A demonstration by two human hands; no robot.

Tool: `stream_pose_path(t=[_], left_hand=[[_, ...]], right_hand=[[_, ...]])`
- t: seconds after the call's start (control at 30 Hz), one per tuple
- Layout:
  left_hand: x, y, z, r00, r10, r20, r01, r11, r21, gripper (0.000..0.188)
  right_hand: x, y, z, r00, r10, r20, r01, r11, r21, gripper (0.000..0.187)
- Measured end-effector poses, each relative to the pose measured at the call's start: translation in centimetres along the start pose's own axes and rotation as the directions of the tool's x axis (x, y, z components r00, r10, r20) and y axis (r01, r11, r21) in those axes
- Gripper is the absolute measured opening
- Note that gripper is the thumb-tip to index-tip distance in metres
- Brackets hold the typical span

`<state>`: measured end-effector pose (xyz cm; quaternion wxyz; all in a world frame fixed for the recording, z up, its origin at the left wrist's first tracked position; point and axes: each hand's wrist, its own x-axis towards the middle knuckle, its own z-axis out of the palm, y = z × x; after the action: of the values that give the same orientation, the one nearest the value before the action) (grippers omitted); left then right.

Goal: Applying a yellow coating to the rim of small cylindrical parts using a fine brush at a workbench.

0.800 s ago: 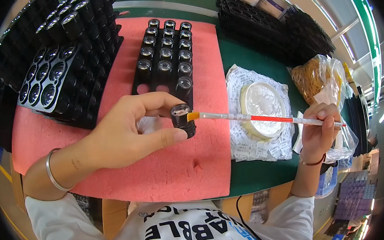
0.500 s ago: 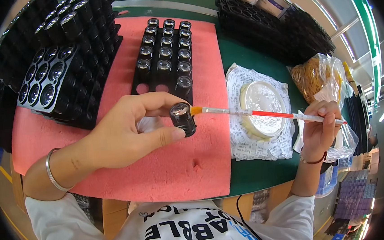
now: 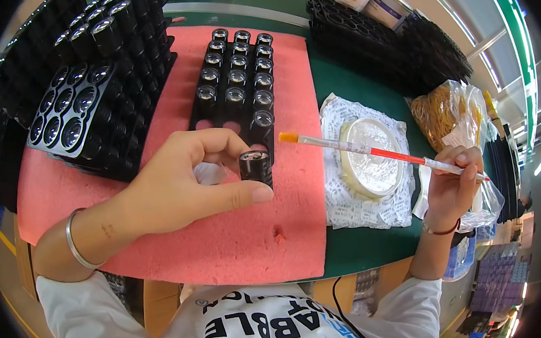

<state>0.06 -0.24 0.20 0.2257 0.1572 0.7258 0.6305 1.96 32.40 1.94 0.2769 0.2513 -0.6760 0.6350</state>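
Between the thumb and fingers of my left hand is a small black lens barrel with a shiny top, held above the pink foam mat. My right hand pinches a thin paintbrush near its end. The brush's yellow bristles point left and stay apart from the barrel, a little above and to its right. Just beyond my left hand stands a black tray with several similar barrels upright in rows. Pink shows through holes at its near end.
Stacked black trays of barrels rise at the left. To the right, a round shallow dish rests on printed paper. Behind are more black trays and two cans; a clear bag of yellowish-brown items lies far right.
The brush tip has left the barrel's side and moved up and right. In my left hand the barrel has turned and stands more upright.
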Motion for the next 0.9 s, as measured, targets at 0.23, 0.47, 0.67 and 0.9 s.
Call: stream_pose_path(t=[0.23, 0.47, 0.67, 0.9], left_hand=[[0.1, 0.2, 0.11, 1.0, 0.001, -0.018, -0.001, 1.0, -0.014, 0.03], [0.14, -0.14, 0.2, 0.999, 0.021, -0.036, -0.022, 1.0, -0.01, 0.029], [0.09, 0.33, 0.21, 0.999, -0.013, -0.03, 0.012, 1.0, -0.029, 0.029], [0.12, 0.28, 0.05, 0.999, -0.031, -0.03, 0.032, 0.999, 0.042, 0.029]], right_hand=[[-0.41, -0.21, -0.2, 1.0, 0.013, 0.015, -0.013, 0.999, 0.029, 0.031], [-0.47, -0.36, 0.61, 0.995, 0.021, 0.093, -0.019, 1.0, -0.022, 0.031], [-0.43, -0.41, 0.59, 0.994, -0.013, 0.108, 0.02, 0.998, -0.066, 0.03], [-0.03, -0.21, 0.01, 0.993, -0.03, 0.111, 0.042, 0.994, -0.1, 0.024]])
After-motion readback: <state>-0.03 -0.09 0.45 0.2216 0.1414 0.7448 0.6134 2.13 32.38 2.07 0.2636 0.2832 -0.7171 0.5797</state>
